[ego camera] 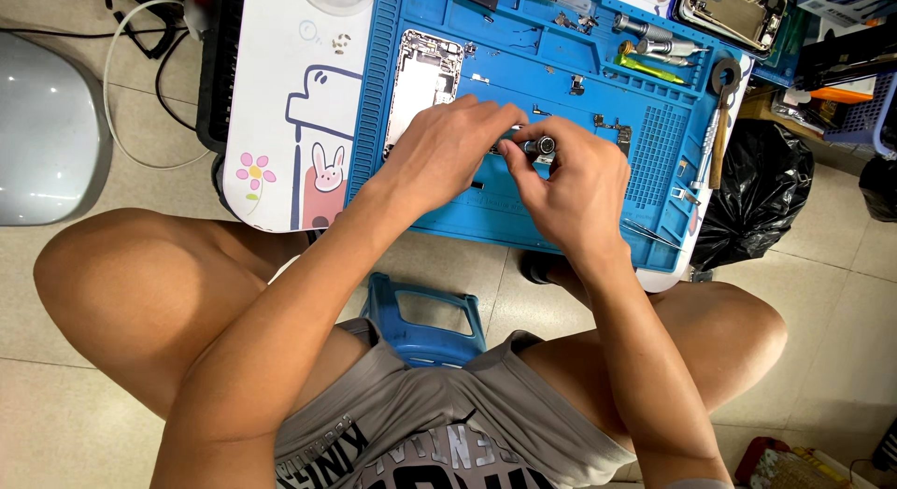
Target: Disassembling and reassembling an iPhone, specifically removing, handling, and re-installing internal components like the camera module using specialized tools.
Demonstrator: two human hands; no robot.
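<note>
1. Hands met over the middle of a blue mat [523, 223] on a small desk [280, 125]. The right hand [575, 185] was pinched narrow on a short metal driver [540, 146], held between thumb and fingers, its round butt end facing up toward the camera.
2. Driver axis ran roughly left to right across the mat, tilted up at the butt; its tip pointed left toward the left hand [444, 153] and was hidden there.
3. The left hand was curled, fingertips closed beside the driver's front end; what it pinched could not be told.
4. A phone frame [425, 78], stripped and open, lay just left of the left hand, long axis running away from the person.
5. The mat's upper compartments held small loose parts [575, 83], two more metal drivers [654, 39] and a yellow-green tool [649, 69]. A ribbed patch [659, 153] sat right of the right hand.
6. Tweezers [715, 143] lay along the mat's right rim, long axis near to far.
7. A second phone body [733, 13] sat on a tray past the far right corner.
8. The near edge of the mat lay just under the wrists; bare mat showed below the hands.
9. A black bag [757, 190] stood right of the desk, a blue stool [425, 316] between the knees.
</note>
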